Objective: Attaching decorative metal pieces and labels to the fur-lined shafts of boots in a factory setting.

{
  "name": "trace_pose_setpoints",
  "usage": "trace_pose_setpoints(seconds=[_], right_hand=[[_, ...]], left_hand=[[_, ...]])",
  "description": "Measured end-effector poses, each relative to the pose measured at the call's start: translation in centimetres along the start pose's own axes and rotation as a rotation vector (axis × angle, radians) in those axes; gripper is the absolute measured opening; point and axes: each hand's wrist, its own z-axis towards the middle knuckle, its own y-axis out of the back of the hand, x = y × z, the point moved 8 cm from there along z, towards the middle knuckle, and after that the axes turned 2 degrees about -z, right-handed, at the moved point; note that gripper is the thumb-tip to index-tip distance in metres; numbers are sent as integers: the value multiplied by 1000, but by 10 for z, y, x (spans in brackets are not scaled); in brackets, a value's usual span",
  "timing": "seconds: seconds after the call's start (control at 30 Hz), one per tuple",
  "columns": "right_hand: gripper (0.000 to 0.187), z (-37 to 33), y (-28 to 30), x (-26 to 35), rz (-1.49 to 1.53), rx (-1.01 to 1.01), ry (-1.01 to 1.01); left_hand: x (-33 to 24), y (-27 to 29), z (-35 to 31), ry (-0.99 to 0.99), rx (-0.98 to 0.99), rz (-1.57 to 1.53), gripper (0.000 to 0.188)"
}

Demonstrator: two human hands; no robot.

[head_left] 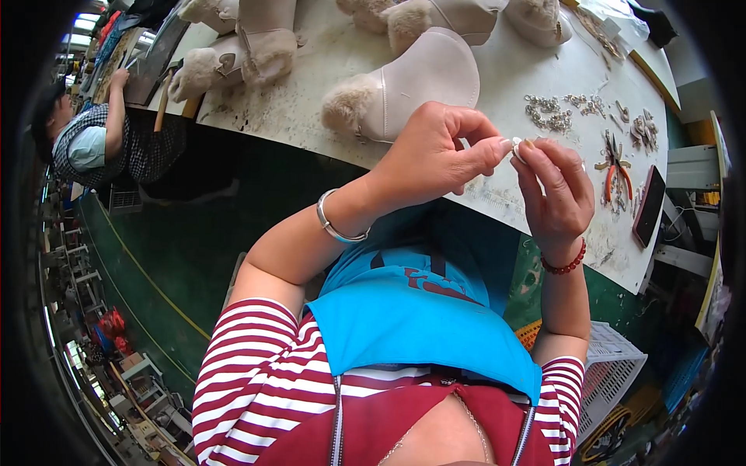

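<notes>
Both of my hands meet above the near edge of the white table. My left hand [447, 151], with a silver bangle at its wrist, is closed in a pinch. My right hand [558, 182], with a red bead bracelet, pinches as well. Between their fingertips is a small pale piece [516, 146], mostly covered by the fingers, its kind too small to make out. Just beyond my left hand, a beige boot [431, 81] with a fluffy toe lies on its side. Past my right hand are a heap of small metal buckles [549, 114] and orange-handled pliers [618, 175].
More beige boots [268, 54] stand along the far side of the table [311, 144]. A dark phone [650, 206] lies by the right edge. Below it, a white plastic crate [614, 365] sits on the green floor. A co-worker [89, 147] is at the far left, beside a hammer [163, 101].
</notes>
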Motion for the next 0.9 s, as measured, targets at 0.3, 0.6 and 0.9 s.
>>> trace_pose_setpoints(seconds=[0.3,0.6,0.9], right_hand=[[35,-11,-10,10,67,0,-1],[29,-21,-16,15,70,54,92],[27,-2,-48,1,299,129,-261]], left_hand=[[15,0,-16,72,13,-161,14],[-13,15,-33,-547,-212,528,14],[-24,13,-45,-704,-241,700,18]])
